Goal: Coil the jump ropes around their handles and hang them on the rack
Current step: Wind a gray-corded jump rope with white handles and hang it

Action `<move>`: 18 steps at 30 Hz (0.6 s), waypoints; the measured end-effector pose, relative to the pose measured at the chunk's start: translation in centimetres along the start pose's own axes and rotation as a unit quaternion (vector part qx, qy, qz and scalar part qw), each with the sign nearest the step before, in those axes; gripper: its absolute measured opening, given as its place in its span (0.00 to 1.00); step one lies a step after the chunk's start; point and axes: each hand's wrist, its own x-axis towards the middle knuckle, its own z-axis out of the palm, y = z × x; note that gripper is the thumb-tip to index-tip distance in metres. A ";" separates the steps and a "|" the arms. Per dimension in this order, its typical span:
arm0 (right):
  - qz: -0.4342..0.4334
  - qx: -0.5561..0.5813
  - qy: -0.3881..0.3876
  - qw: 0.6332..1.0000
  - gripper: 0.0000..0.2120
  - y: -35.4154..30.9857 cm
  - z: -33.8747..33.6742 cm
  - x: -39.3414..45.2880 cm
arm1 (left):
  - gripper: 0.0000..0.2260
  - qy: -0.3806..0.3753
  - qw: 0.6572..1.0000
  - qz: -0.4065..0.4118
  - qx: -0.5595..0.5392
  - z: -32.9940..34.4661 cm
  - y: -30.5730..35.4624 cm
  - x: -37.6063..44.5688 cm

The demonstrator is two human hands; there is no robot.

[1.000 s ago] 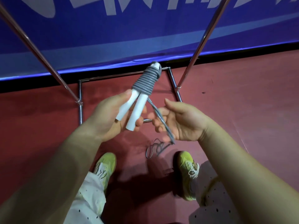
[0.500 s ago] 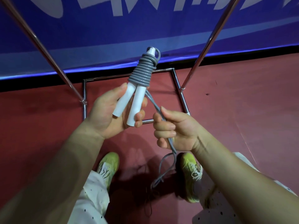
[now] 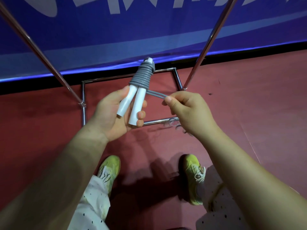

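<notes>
The left hand (image 3: pixel 113 117) holds the two white handles (image 3: pixel 132 105) side by side, thumb on their left and fingers curled round from the right, so the pair is clamped in the palm and points away toward the far wall. Grey rope (image 3: pixel 142 77) is wound in tight turns round the far half of the handles. From the nearest turn a doubled strand runs right to the right hand (image 3: pixel 187 110), whose thumb and curled fingers pinch it taut. Loose rope trails below that hand, blurred, over the near bar of the rack (image 3: pixel 159 120). The rack's base frame lies on the red floor (image 3: pixel 249 105), its two shiny poles rising left and right against a blue banner (image 3: pixel 149 30). Yellow shoes (image 3: pixel 193 178) stand nearest.
</notes>
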 end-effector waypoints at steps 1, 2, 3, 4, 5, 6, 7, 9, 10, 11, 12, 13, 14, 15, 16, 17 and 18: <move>-0.010 -0.034 -0.009 0.999 0.10 0.0 0.1 -0.2 | 0.13 0.037 0.999 0.005 0.032 0.1 -0.3 0.3; -0.018 -0.061 -0.025 0.998 0.10 -0.1 0.2 -0.3 | 0.13 0.073 0.995 0.012 0.073 0.3 -0.7 0.5; -0.023 -0.076 -0.039 0.996 0.11 -0.1 0.3 -0.5 | 0.12 0.101 0.988 0.021 0.117 0.5 -0.9 0.5; -0.023 -0.077 -0.049 0.995 0.12 -0.1 0.3 -0.6 | 0.11 0.117 0.980 0.030 0.159 0.6 -1.2 0.6; -0.019 -0.072 -0.057 0.996 0.12 -0.2 0.3 -0.7 | 0.09 0.122 0.972 0.040 0.197 0.6 -1.4 0.7; -0.012 -0.067 -0.066 0.996 0.13 -0.3 0.2 -0.8 | 0.07 0.118 0.966 0.050 0.227 0.5 -1.6 0.7; -0.002 -0.061 -0.078 0.995 0.13 -0.4 0.2 -0.8 | 0.06 0.107 0.960 0.062 0.251 0.6 -1.7 0.7; 0.021 -0.035 -0.102 0.994 0.14 -0.5 0.2 -0.8 | 0.07 0.077 0.947 0.087 0.299 0.4 -2.0 0.9; 0.035 -0.016 -0.110 0.993 0.14 -0.5 0.2 -0.8 | 0.09 0.061 0.940 0.102 0.318 0.4 -2.1 1.0; 0.049 0.004 -0.113 0.992 0.15 -0.4 0.3 -0.7 | 0.13 0.047 0.930 0.121 0.343 0.4 -2.4 1.2; 0.064 0.023 -0.112 0.991 0.16 -0.4 0.4 -0.7 | 0.16 0.044 0.913 0.143 0.380 0.3 -2.8 1.4; 0.080 0.039 -0.107 0.990 0.18 -0.3 0.4 -0.6 | 0.20 0.052 0.887 0.162 0.429 0.3 -3.1 1.5; 0.099 0.053 -0.097 0.989 0.21 -0.2 0.6 -0.6 | 0.24 0.065 0.859 0.173 0.477 0.4 -3.4 1.5; 0.116 0.065 -0.087 0.987 0.23 -0.1 0.7 -0.6 | 0.26 0.074 0.837 0.182 0.510 0.3 -3.7 1.6; 0.131 0.073 -0.080 0.985 0.23 0.0 0.9 -0.5 | 0.27 0.071 0.825 0.186 0.529 0.3 -3.8 1.6; 0.140 0.076 -0.078 0.984 0.23 0.2 1.1 -0.4 | 0.27 0.066 0.819 0.188 0.538 0.1 -4.0 1.5; 0.145 0.075 -0.082 0.983 0.23 0.3 1.1 -0.4 | 0.28 0.058 0.815 0.186 0.545 -0.1 -4.0 1.5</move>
